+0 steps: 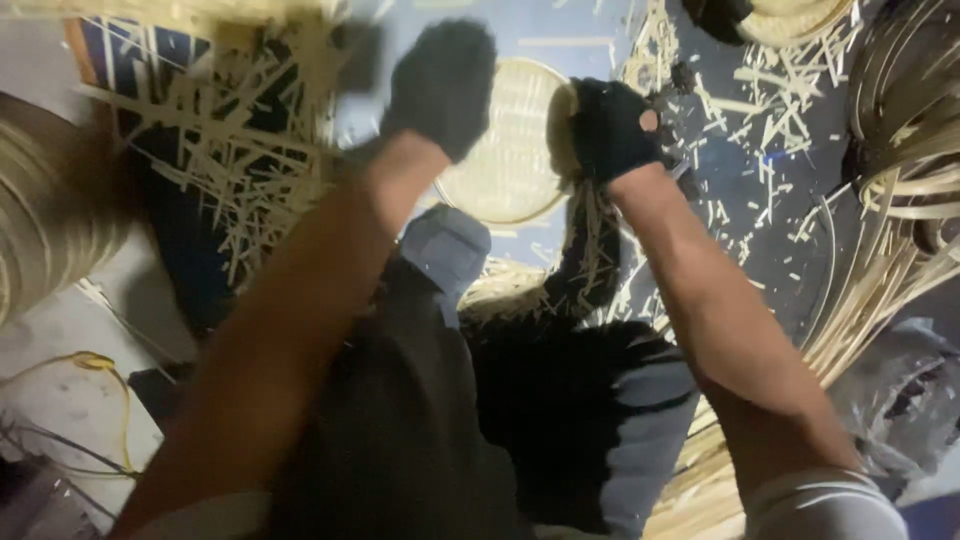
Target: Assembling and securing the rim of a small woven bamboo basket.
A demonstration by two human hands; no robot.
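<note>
Gloved right hand point(612, 128) grip grasping round woven tray point(510, 140) rim, gloved left hand point(442, 85) above tray, grip unclear, blurred.

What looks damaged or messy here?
The right glove has a hole near the wrist, bare skin showing. Bamboo offcuts lie scattered over the blue floor around the round woven tray, which the right hand grips.

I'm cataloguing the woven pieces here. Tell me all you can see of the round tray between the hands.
The round tray is pale, finely woven from what looks like bamboo strip, with a thicker rim. It lies roughly flat-on to the camera. The gloved right hand grips its right edge; the gloved left hand covers its upper left. Its surface is blurred.
</note>
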